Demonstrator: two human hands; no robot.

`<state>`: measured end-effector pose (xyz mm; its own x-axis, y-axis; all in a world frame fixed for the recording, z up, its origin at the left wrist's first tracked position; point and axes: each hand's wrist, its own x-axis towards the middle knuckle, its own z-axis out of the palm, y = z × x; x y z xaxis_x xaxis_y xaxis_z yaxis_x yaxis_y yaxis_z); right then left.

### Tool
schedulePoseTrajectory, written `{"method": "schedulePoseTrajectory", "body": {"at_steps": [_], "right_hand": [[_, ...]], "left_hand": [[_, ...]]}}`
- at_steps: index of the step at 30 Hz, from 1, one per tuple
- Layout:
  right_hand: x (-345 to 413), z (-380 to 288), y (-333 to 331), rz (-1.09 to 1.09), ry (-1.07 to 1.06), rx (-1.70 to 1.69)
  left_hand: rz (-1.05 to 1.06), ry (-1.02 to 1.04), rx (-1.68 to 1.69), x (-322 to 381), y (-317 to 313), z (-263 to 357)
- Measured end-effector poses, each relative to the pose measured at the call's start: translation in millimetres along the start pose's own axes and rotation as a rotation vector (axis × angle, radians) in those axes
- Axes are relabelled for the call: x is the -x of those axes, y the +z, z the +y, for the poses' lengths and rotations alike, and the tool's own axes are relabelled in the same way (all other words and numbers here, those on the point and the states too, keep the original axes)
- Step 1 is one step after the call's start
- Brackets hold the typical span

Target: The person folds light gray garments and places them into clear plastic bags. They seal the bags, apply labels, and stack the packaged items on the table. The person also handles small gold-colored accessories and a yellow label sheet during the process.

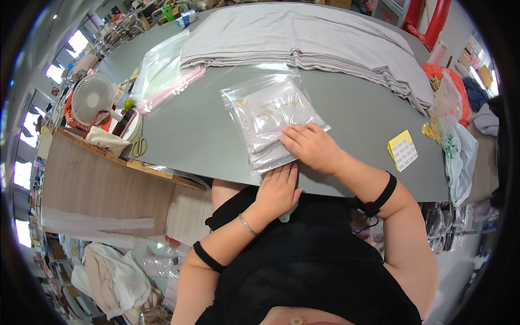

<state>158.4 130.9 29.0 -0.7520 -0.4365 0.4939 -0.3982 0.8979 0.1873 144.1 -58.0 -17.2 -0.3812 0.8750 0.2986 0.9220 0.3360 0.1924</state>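
A clear plastic bag with folded light grey fabric (276, 118) inside lies on the grey table (183, 130) in front of me. It bears gold writing. My right hand (313, 146) rests with its fingers spread on the bag's near right corner. My left hand (280, 187) is at the near edge of the bag, its fingertips touching or just under that edge; which of the two is not plain. Beyond the bag, a wide stack of light grey fabric (292, 36) spreads along the far side of the table. Clear plastic bags with a pink edge (162, 73) lie to the left.
At the left stand a white fan (93, 97), a cloth pouch (106, 140) and scissors with gold handles (140, 147). A yellow-backed sheet of printed stickers (403, 150) lies on the right. Plastic bags (461, 158) hang over the table's right edge.
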Motion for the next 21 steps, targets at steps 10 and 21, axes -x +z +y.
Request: {"method": "schedulePoseTrajectory", "body": {"at_steps": [10,21], "right_hand": [[-7,6,14,0.038,0.063,0.071],[-33,46,18,0.011,0.130,-0.201]], "left_hand": [[0.024,-0.164,-0.035,-16,16,-6],[0.072,0.007,0.002,-38,6,-32]]}}
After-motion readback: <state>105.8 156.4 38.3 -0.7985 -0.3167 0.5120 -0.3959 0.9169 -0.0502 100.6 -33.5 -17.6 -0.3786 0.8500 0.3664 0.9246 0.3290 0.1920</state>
